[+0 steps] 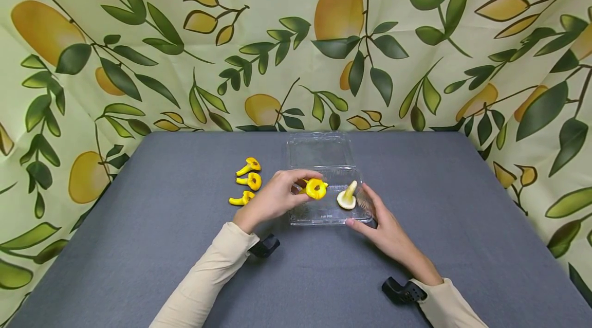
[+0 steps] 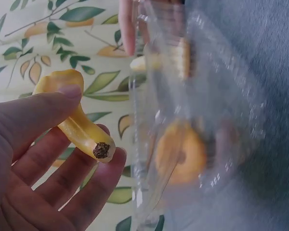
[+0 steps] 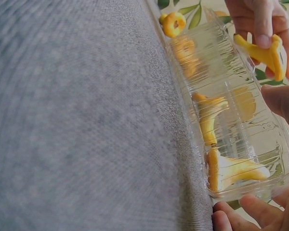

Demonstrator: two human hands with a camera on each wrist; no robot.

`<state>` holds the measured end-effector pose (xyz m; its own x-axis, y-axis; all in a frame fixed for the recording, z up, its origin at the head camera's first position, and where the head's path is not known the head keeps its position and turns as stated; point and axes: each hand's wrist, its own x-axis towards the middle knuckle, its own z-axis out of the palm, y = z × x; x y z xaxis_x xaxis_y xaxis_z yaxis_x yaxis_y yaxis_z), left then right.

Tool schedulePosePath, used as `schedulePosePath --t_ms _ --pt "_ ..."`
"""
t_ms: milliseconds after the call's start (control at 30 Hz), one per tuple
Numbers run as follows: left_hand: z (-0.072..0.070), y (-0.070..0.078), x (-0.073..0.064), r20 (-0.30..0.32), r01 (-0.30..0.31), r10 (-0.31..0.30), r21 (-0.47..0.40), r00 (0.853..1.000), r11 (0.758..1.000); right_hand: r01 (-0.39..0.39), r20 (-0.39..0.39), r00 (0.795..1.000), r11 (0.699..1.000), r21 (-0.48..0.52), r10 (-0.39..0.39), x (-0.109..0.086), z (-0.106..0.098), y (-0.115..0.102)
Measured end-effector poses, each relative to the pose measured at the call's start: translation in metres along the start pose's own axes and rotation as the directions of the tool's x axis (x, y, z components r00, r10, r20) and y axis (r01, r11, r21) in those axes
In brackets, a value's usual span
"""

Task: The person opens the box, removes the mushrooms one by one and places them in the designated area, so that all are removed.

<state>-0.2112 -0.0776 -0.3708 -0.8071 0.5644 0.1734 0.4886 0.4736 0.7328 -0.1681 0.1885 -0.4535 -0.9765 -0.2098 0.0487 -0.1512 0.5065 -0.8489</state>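
I see the left hand (image 1: 273, 198) pinching a yellow mushroom (image 1: 316, 188) between thumb and fingers (image 2: 62, 180), held just over the clear tray (image 1: 329, 215) on the grey worktop (image 1: 152, 225). The right hand (image 1: 386, 230) steadies the tray's near right corner, fingers mostly straight. A pale mushroom (image 1: 347, 197) sits inside. Three more mushrooms (image 1: 247, 182) lie left of the tray.

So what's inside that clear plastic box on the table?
The clear box has one pale mushroom lying in it. The left hand holds a yellow mushroom over it. The right hand covers part of the near corner.
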Motion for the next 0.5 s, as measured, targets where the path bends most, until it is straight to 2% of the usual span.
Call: schedulePosePath --t_ms 200,500 --pt "-0.014 -0.002 -0.004 -0.015 0.04 -0.04 0.02 0.999 0.999 -0.012 0.011 1.0 1.0 -0.003 0.012 -0.001 0.0 -0.001" --pt "-0.034 -0.011 -0.015 -0.072 0.086 -0.083 0.036 0.994 0.996 0.0 0.009 1.0 1.0 0.0 0.0 -0.001 -0.001 -0.001"
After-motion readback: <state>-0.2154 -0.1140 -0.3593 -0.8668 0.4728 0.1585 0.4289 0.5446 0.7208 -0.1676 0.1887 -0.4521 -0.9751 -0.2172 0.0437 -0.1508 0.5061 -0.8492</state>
